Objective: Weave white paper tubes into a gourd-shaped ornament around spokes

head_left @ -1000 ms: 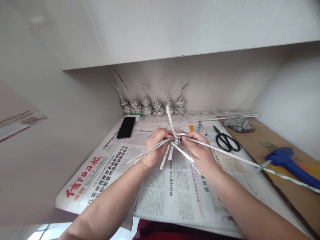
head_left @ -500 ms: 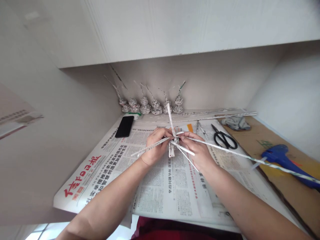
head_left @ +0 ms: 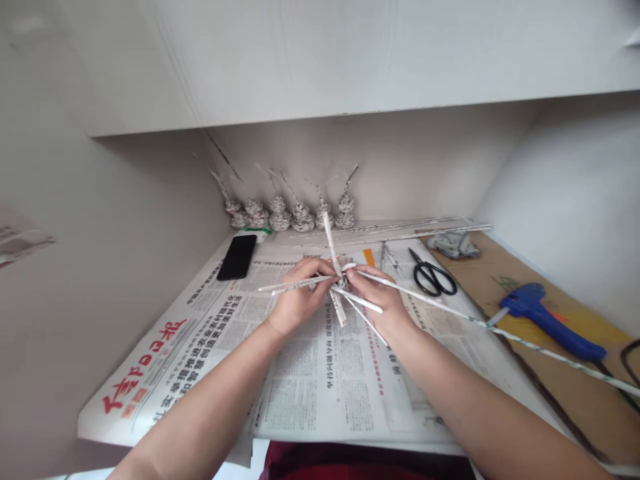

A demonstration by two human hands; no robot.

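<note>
Between my two hands is a small weave of rolled paper sticks [head_left: 360,301], its ends pointing out in several directions like spokes. My left hand [head_left: 300,293] is closed on the left side of the weave, thumb and fingers pinching near its centre. My right hand [head_left: 383,297] pinches the right side. One long paper stick [head_left: 440,305] runs from the centre over my right hand and off to the lower right. Fingers partly hide the knot at the middle. Spread newspaper [head_left: 295,387] lies beneath both hands.
Several woven paper gourds [head_left: 303,217] stand along the back wall. A black phone [head_left: 237,257] lies at left. To the right are scissors [head_left: 434,277], a crumpled grey cloth [head_left: 454,245] and a blue glue gun [head_left: 550,320] on cardboard. Loose paper sticks [head_left: 400,230] lie behind. A cabinet [head_left: 320,67] overhangs.
The whole view has shifted slightly, so surroundings appear further left. The weave has turned a little between my hands, its left spokes now lying flatter. Both hands keep their grip.
</note>
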